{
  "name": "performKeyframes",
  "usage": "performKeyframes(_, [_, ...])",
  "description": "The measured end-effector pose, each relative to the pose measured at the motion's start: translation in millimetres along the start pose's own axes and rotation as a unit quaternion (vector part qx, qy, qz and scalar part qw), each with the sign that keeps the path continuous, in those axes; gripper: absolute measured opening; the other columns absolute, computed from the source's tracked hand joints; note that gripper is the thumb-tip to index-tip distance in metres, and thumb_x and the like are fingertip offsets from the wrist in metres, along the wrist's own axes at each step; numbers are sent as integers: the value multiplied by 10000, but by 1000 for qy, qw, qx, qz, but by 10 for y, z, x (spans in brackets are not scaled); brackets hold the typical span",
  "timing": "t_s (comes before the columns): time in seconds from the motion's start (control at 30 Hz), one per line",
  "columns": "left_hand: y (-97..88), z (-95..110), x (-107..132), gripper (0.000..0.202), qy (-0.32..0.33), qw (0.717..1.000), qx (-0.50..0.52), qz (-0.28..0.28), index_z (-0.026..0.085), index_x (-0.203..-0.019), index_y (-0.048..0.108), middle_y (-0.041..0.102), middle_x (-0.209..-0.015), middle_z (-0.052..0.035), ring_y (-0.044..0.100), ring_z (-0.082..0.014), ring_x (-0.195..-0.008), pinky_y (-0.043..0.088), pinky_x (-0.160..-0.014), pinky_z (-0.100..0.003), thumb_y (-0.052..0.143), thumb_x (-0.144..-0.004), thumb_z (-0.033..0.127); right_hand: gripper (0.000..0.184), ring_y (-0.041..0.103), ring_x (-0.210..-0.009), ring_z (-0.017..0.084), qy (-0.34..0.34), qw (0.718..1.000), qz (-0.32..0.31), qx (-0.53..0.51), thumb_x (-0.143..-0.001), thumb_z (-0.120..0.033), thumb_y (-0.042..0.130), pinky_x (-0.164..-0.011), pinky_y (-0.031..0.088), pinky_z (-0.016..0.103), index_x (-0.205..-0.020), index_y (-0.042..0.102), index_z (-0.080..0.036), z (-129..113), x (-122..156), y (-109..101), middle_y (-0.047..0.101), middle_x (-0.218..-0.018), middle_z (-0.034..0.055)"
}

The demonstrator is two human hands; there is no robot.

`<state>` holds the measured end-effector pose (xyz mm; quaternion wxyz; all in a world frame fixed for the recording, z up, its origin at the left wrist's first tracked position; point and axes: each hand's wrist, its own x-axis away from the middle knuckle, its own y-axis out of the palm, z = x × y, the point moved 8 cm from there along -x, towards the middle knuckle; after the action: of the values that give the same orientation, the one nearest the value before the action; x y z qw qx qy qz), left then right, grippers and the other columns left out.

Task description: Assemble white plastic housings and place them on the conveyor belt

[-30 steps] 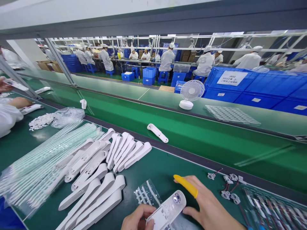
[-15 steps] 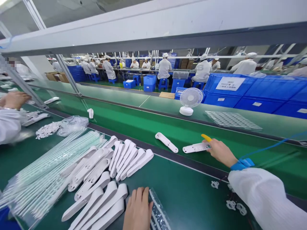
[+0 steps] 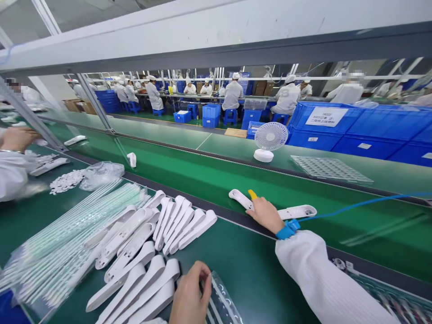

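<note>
My right hand (image 3: 266, 215) reaches over the green conveyor belt, its fingers closed on the lower end of a white plastic handle shell (image 3: 239, 196). One finger wears a yellow finger cot (image 3: 252, 194); a blue wrist strap (image 3: 287, 229) circles the wrist. A second handle shell (image 3: 299, 211) lies on the belt just right of that hand, partly behind it. At the bottom, my left hand (image 3: 191, 294) has thumb and fingers pinched at the edge of a clear plastic bag (image 3: 221, 294) holding white strips. Left of it, white handle shells (image 3: 148, 288) lie in rows.
Bundled pale strips in plastic (image 3: 77, 238) cover the left of the table (image 3: 246, 270). Small white parts (image 3: 67, 181) lie beyond. A co-worker's hand (image 3: 18, 138) is at far left. Across the belt stand a white fan (image 3: 271, 137) and blue crates (image 3: 324, 119). A blue cord (image 3: 364, 204) trails right.
My right hand has moved left from the right-hand shell to the left one. The right-hand shell sits farther right. My left hand's fingers have curled from lying flat into a pinch.
</note>
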<state>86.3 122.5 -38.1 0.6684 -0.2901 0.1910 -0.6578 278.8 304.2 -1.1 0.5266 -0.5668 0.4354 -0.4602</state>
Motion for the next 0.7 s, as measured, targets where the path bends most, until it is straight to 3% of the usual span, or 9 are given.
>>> performKeyframes(0.1, [-63, -103, -22, 132, -45, 987, 152, -11, 207, -781, 443, 518, -678, 13, 551, -151, -561, 430, -567, -274, 387, -800, 325, 161, 586, -773, 194, 30, 999, -9, -23, -807, -238, 523, -642, 436, 301, -884, 559, -101, -61, 62, 20, 607, -857, 98])
performKeyframes(0.2, [-130, -126, -31, 176, -64, 970, 232, -20, 185, -834, 472, 505, -644, 36, 568, -149, -530, 428, -566, -275, 449, -767, 346, 172, 603, -709, 222, 31, 998, -21, -50, -793, -290, 529, -572, 420, 286, -815, 563, -123, -149, 366, 31, 612, -773, 100])
performKeyframes(0.33, [-164, -54, -8, 233, -81, 964, 248, -41, 171, -819, 535, 521, -635, 33, 596, -163, -550, 426, -565, -275, 460, -763, 385, 123, 605, -695, 231, -3, 998, -27, -61, -786, -265, 519, -569, 430, 293, -804, 552, -148, -393, 941, 150, 596, -776, 85])
performKeyframes(0.43, [-210, 19, 14, 262, -85, 967, 239, -25, 169, -803, 550, 536, -646, 23, 591, -161, -550, 420, -553, -274, 452, -770, 409, 62, 593, -622, 235, -37, 998, 13, -58, -767, -213, 512, -501, 433, 302, -748, 541, -162, -537, 1195, 199, 572, -738, 81])
performKeyframes(0.53, [-229, 71, 30, 274, -82, 967, 241, -24, 166, -810, 551, 531, -647, 25, 588, -157, -543, 418, -549, -270, 454, -771, 420, 112, 585, -670, 269, -67, 990, 90, -86, -761, -271, 532, -504, 459, 340, -781, 552, -162, -594, 1308, 71, 572, -779, 107])
performKeyframes(0.6, [-239, 91, 38, 281, -82, 966, 245, -25, 164, -810, 555, 535, -653, 24, 587, -151, -535, 417, -538, -262, 463, -768, 427, 197, 577, -760, 271, -79, 976, 118, -164, -770, -325, 520, -587, 482, 364, -888, 558, -171, -611, 1385, -27, 586, -854, 117])
performKeyframes(0.63, [-251, 102, 40, 278, -81, 965, 249, -22, 163, -809, 557, 543, -662, 22, 583, -145, -532, 417, -536, -257, 471, -766, 424, 226, 574, -783, 251, -83, 966, 100, -222, -773, -332, 513, -629, 485, 357, -944, 553, -190, -633, 1424, -23, 596, -889, 104])
performKeyframes(0.7, [-285, 130, 42, 258, -73, 963, 260, -9, 162, -801, 562, 562, -687, 14, 575, -131, -532, 417, -537, -246, 490, -768, 407, 223, 577, -774, 196, -74, 934, 6, -350, -757, -304, 519, -673, 481, 309, -965, 561, -237, -711, 1509, 118, 618, -912, 54])
